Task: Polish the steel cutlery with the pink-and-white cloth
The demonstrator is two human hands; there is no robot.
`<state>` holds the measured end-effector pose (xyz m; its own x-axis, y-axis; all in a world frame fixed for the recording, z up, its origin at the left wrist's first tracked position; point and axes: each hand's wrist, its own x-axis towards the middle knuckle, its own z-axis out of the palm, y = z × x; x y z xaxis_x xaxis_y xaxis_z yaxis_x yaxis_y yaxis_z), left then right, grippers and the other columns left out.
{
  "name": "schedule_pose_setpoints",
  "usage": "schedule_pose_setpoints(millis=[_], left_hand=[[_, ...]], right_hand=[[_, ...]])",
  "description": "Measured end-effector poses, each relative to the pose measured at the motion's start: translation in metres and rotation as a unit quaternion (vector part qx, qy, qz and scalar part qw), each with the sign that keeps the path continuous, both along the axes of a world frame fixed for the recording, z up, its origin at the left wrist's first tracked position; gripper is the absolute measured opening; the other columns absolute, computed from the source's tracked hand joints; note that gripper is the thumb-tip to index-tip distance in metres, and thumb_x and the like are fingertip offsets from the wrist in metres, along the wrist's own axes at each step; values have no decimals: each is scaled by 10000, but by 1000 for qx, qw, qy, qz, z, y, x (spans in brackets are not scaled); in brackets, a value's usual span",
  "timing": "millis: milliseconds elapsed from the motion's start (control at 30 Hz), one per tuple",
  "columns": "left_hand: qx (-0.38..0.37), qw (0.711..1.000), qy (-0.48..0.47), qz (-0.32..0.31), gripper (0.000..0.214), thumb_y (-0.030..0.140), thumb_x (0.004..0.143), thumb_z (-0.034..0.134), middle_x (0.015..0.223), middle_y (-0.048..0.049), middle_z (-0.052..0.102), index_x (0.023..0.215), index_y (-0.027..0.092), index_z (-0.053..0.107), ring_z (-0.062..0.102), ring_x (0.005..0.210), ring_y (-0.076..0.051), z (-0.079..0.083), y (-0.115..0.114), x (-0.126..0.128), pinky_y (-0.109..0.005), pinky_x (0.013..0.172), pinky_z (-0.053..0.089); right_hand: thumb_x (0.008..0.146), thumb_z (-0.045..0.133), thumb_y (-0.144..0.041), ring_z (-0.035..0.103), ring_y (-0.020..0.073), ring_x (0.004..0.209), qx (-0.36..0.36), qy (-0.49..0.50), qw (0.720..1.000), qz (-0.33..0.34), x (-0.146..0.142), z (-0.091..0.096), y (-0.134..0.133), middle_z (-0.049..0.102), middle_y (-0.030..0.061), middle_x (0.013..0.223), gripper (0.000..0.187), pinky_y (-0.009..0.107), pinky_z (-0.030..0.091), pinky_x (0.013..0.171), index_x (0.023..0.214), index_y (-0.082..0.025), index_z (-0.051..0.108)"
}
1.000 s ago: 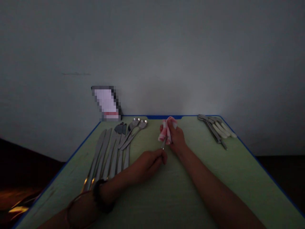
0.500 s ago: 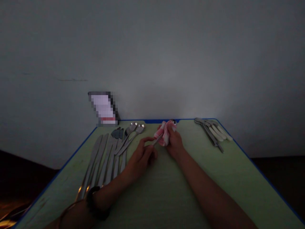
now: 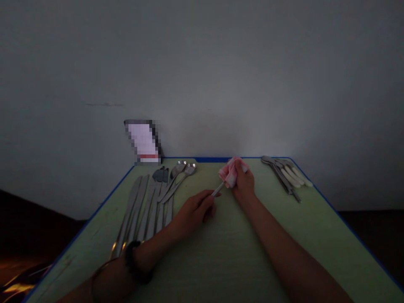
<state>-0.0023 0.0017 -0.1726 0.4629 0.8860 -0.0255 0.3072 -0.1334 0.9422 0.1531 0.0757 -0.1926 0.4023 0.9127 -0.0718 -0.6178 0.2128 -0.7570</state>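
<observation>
My left hand is closed on the handle end of a thin metal utensil over the middle of the green table. My right hand is wrapped round a pink and white cloth that covers the utensil's far end, so I cannot tell what kind of utensil it is. Both forearms reach in from the near edge. A dark band sits on my left wrist.
A row of metal knives and a few spoons lies on the left of the table. More cutlery, some with white handles, lies at the far right corner. A blurred-out card stands at the far left against the grey wall.
Both hands and the utensil have shifted a little to the right since half a second ago. The cloth has slid along the utensil, and the handle now points more toward me.
</observation>
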Motion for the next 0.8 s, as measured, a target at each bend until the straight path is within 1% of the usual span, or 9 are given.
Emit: schedule_pose_setpoints(millis=[67,133,233,300,433,533,633,700,800], left_hand=[[5,1000,-19,13,343,331,906,358,673,31,552,1168,158,498,490,535,-91,1,1,0,-206,505,397],[21,999,-23,18,349,319,899,379,747,5,602,1195,165,479,531,602,-102,3,0,-1,-213,548,424],[53,998,6,11,350,314,887,413,885,-36,672,1204,182,485,589,755,-133,5,-3,0,-246,661,454],[64,997,31,8,345,311,883,428,937,-43,692,1200,189,492,603,810,-146,6,-4,0,-269,721,452],[68,995,69,11,347,331,880,432,921,-34,705,1185,188,513,605,751,-147,4,-3,0,-264,694,442],[72,992,100,1,345,333,873,428,811,-10,695,1164,183,535,573,647,-132,4,-3,0,-241,624,426],[83,990,112,10,358,314,869,410,705,11,638,1169,165,533,523,581,-117,6,-2,1,-222,569,396],[91,990,107,25,381,298,866,401,658,28,580,1205,156,502,495,562,-112,7,-2,1,-215,548,379],[99,990,102,26,422,266,857,400,615,53,510,1262,156,444,455,538,-103,7,-3,2,-208,534,361]], right_hand=[[585,733,-433,537,93,451,-14,-4,1000,-16,3,-1,1,619,-29,608,388,222,452,398,808,-151,587],[592,728,-445,530,94,426,-12,3,1000,-14,7,0,1,613,-31,584,393,218,433,368,811,-152,585],[613,714,-451,539,103,427,-6,6,1000,1,12,2,1,613,-21,559,366,217,433,361,785,-155,586],[644,690,-444,556,113,450,-4,7,1000,20,14,4,1,627,-5,580,334,220,438,366,785,-159,589],[693,628,-348,604,126,559,-1,64,996,67,18,6,1,672,11,739,219,228,471,416,837,-187,588],[682,579,-261,621,134,628,-15,91,992,85,18,5,3,674,6,792,179,237,493,461,849,-196,594],[644,583,-209,598,127,588,-33,51,996,61,16,0,6,657,-4,719,137,242,493,479,775,-174,596],[620,626,-212,570,116,546,-37,4,999,20,14,-5,8,636,-15,661,126,240,484,483,729,-160,588],[596,694,-287,564,108,568,-26,-61,997,-37,10,-9,8,638,-9,681,234,225,474,504,761,-149,603]])
